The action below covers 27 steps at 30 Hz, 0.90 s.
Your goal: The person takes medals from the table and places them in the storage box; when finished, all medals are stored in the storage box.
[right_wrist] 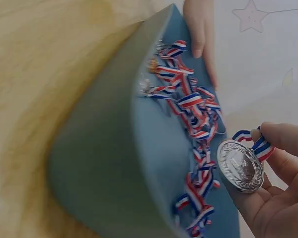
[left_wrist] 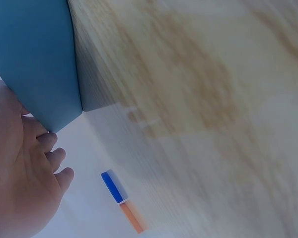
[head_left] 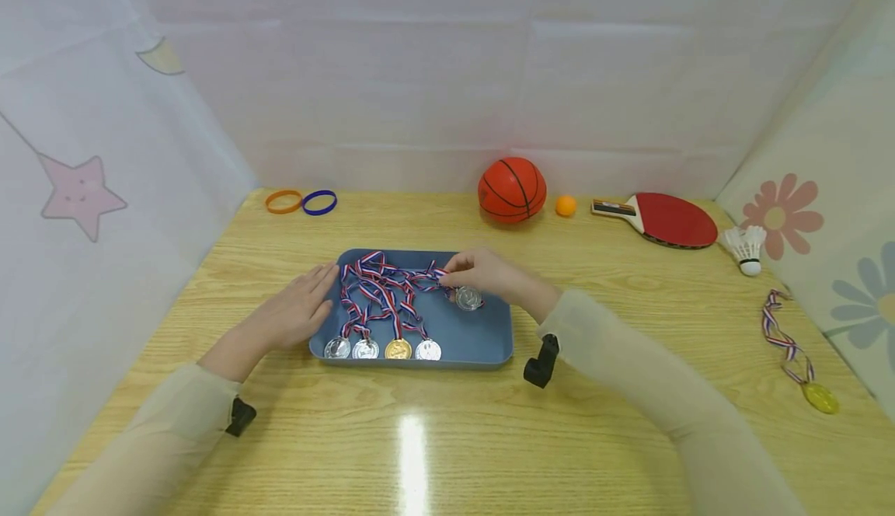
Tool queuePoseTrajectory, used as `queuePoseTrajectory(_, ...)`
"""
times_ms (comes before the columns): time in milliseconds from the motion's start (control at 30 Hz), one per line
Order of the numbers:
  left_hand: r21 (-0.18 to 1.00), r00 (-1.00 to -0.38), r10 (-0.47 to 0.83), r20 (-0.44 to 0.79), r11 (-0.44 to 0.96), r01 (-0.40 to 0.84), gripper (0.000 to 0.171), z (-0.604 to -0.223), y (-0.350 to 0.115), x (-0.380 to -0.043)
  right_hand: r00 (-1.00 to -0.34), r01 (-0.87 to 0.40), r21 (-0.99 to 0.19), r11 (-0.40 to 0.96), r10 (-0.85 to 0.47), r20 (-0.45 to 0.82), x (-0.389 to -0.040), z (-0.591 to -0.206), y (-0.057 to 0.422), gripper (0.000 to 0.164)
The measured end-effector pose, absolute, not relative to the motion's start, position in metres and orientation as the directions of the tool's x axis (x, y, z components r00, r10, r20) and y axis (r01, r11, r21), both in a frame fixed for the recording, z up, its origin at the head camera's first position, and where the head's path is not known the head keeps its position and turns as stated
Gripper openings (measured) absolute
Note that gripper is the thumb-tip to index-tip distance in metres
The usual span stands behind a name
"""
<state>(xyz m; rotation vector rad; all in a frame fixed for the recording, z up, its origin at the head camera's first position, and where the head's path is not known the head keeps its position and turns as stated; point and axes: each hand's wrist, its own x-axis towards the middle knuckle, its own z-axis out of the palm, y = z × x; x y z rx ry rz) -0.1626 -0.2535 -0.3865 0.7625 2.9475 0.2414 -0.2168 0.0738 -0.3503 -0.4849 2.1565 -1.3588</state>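
Observation:
A blue-grey tray lies on the table with several medals inside. Along its near wall rest silver medals and one gold medal, their red, white and blue ribbons tangled behind them. My right hand pinches the ribbon of another silver medal between thumb and fingers, over the tray's right part. My left hand rests against the tray's left wall with its fingers extended; the left wrist view shows those fingers along the tray's outside.
Behind the tray are orange and blue wristbands, a small basketball, an orange ball and a red table tennis paddle. At the right edge lie a shuttlecock and a gold medal with its ribbon.

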Motion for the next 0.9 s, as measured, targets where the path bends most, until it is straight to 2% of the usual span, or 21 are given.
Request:
queuePoseTrajectory(267, 0.169, -0.870, 0.490, -0.049, 0.863, 0.477, 0.056, -0.389, -0.256, -0.163, -0.777, 0.019, -0.868, 0.496, -0.538, -0.325, -0.204, -0.368, 0.073, 0.012)
queuePoseTrajectory(567, 0.175, -0.874, 0.482, -0.058, 0.867, 0.467, 0.056, -0.386, -0.254, -0.163, -0.725, 0.022, -0.882, 0.470, -0.600, -0.338, -0.195, -0.387, 0.070, 0.009)
queuePoseTrajectory(900, 0.175, -0.876, 0.478, -0.068, 0.870, 0.461, 0.055, -0.383, -0.253, -0.161, -0.722, -0.023, -0.864, 0.502, -0.606, -0.333, -0.192, -0.391, 0.069, 0.009)
